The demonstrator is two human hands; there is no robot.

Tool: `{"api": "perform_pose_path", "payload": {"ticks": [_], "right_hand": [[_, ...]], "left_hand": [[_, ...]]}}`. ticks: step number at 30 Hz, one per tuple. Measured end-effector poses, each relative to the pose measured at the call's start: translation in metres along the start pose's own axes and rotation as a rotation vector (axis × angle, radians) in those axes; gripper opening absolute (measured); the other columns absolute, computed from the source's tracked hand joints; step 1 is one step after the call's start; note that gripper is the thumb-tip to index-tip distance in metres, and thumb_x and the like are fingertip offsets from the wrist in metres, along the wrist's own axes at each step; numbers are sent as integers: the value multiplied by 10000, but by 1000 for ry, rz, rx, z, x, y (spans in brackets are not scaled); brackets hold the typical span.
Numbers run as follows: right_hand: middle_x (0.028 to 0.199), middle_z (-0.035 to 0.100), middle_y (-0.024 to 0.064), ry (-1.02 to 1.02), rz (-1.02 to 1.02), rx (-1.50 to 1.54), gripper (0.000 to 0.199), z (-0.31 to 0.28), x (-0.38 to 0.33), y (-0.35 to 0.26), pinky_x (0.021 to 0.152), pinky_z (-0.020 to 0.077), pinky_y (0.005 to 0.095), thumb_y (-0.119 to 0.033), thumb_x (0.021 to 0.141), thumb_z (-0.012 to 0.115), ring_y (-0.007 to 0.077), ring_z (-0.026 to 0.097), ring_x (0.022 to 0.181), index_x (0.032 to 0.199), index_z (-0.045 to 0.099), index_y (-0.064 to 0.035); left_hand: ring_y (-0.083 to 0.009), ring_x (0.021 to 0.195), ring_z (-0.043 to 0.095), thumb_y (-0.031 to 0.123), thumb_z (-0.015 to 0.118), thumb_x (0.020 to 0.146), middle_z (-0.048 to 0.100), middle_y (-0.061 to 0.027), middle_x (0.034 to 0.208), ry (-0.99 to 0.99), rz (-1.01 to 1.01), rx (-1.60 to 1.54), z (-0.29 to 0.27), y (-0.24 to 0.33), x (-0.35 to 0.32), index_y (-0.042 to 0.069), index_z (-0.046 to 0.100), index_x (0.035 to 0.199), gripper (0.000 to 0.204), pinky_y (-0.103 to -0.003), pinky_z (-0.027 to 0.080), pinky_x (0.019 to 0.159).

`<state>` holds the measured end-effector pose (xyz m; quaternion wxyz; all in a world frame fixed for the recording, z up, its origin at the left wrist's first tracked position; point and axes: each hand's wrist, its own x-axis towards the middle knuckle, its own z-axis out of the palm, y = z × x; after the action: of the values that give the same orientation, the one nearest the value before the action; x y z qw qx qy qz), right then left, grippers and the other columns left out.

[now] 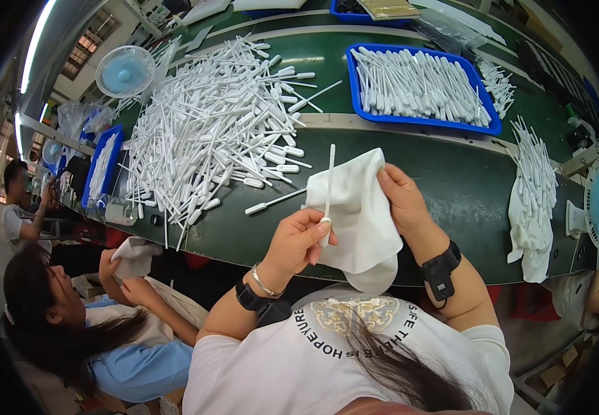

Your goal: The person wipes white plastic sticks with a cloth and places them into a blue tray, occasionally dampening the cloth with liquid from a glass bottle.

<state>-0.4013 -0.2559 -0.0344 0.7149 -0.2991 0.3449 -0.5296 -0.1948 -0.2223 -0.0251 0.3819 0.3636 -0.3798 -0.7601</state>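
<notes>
My left hand is closed in a pinch on the thick lower end of a white plastic stick. The stick stands nearly upright, its thin end pointing up. My right hand grips the upper right edge of a white cloth, which hangs down behind the stick toward my lap. A loose white stick lies on the green table to the left of the cloth. Beyond it spreads a big heap of the same white sticks, each with a thin shaft and a wider rounded end.
A blue tray of aligned sticks stands at the back right. More sticks lie on a white cloth at the right edge. Another blue tray is at the left. Fans stand about. A co-worker sits at my left, holding a cloth.
</notes>
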Motion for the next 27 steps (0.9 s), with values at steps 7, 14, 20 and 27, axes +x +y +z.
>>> {"api": "perform_pose_path", "payload": {"ticks": [7,14,20,27], "right_hand": [[923,603,33,-93,69,-323,250,11,-10,16,711,460,226,-183,906,512,75,548,790,1071,555,0],[907,596,29,-208,14,-482,259,3,-11,21,707,456,227,-185,875,562,76,541,787,1053,557,4],[870,605,42,-236,-11,-446,300,5,-13,22,681,453,230,-222,853,590,82,547,771,1035,572,16],[891,603,28,-265,2,-510,235,13,-12,18,695,463,226,-169,876,554,81,557,787,1035,563,4]], "left_hand": [[-59,451,497,145,530,889,611,-37,726,66,-21,40,5,-20,13,11,559,951,151,-174,377,404],[-45,510,511,131,535,876,601,-4,718,94,-47,234,11,-20,14,9,590,979,169,-183,403,455],[-38,493,491,122,550,861,591,-1,700,12,-50,203,4,-16,11,8,609,986,179,-171,393,438],[-33,467,467,117,561,854,590,-2,688,84,-44,171,3,-15,8,6,611,961,161,-160,362,410]]}}
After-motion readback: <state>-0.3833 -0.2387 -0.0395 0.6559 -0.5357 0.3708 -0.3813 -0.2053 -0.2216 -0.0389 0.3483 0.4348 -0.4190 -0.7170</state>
